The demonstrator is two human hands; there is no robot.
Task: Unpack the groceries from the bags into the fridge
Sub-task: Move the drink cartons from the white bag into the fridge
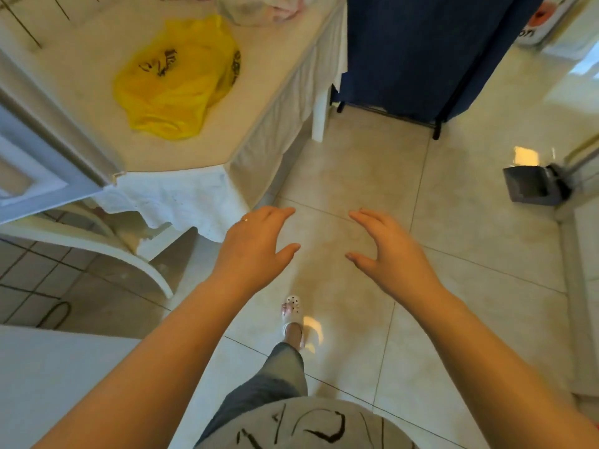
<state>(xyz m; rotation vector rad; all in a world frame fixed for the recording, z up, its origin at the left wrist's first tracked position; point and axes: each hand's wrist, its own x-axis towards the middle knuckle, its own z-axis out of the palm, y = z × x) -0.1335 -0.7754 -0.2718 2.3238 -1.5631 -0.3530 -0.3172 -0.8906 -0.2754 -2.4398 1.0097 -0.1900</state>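
A floor of large, glossy cream tiles [405, 196] fills most of the view, with a white table under a white cloth [81, 76] as the landmark at the upper left. Beyond the table's far right corner hangs a dark blue fabric panel on a black frame [421, 53]. Overlapping the table's near left edge is a pale grey-white panelled door [35, 163], possibly the fridge's, though I cannot tell. A crumpled, flattened yellow plastic grocery bag with black print [176, 79] lies in the middle of the tabletop, and a whitish translucent bag [246, 8] sits at the table's far edge, its contents unclear. Well to the right of the table, near the wall, stands a small dark grey box [531, 186].

Both bare arms reach forward over the floor, just off the table's near corner. The left hand [256, 244], wearing a thin ring [245, 219], and the right hand [389, 247] face each other, fingers spread and gently curved, holding nothing. Below them, a foot in a white perforated clog [291, 311] steps forward.
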